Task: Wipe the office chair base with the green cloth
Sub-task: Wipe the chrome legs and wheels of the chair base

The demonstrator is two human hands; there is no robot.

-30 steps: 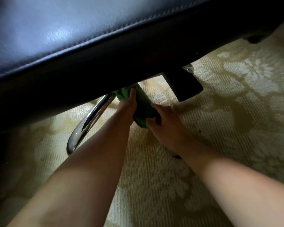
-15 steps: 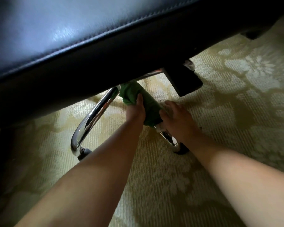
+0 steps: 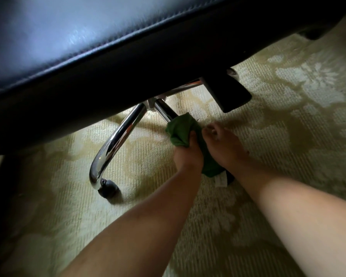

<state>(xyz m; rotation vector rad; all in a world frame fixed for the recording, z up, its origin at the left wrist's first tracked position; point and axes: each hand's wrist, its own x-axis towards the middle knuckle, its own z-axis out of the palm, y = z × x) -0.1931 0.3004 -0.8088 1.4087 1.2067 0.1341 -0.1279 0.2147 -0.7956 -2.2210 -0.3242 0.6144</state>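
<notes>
Head view: pale, ribbed, flower-patterned carpet; black seat overhead
Chair base: chrome legs; one ends on a dark caster
Green cloth: wrapped over the nearer leg
Left hand: grips it
Right hand: fingers curled on it

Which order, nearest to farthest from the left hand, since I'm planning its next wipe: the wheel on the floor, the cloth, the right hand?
1. The cloth, gripped in the left hand itself.
2. The right hand, just to its right, across the cloth.
3. The wheel, off to the left, at the end of the bare chrome leg.
</notes>
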